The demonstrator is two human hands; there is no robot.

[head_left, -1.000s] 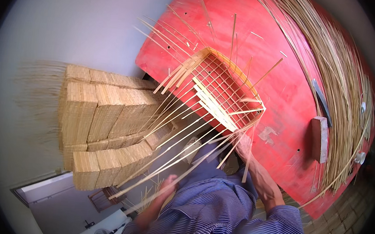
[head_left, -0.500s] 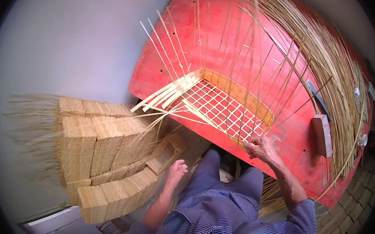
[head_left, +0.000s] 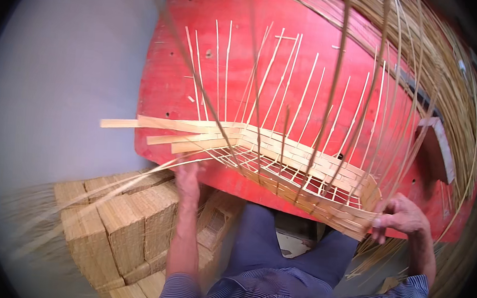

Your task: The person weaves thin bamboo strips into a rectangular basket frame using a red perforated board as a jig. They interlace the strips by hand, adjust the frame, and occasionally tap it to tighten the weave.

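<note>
A half-woven bamboo basket (head_left: 305,150) sits tilted at the near edge of the red table (head_left: 172,60). Its low walls surround an open lattice base (head_left: 281,169), and thin upright stakes rise all around. At its near right corner, my right hand (head_left: 404,215) is closed on the wall, thumb and fingers pinching the edge. Flat pale strips (head_left: 161,140) stick out loose from the left end. Just under those strips my left hand (head_left: 188,178) is raised, its fingertips blurred and partly hidden, so whether it grips anything is unclear.
Finished woven boxes (head_left: 132,213) are stacked at the lower left, below the table edge. A long bundle of thin bamboo canes (head_left: 452,70) curves along the table's right side. Beside it lie a brick-like block (head_left: 437,148) and a dark blade-like tool (head_left: 419,96).
The basket has turned and its near side has lifted toward me, its stakes swinging up into view. My left hand has risen to the loose strips; my right has moved rightward with the corner.
</note>
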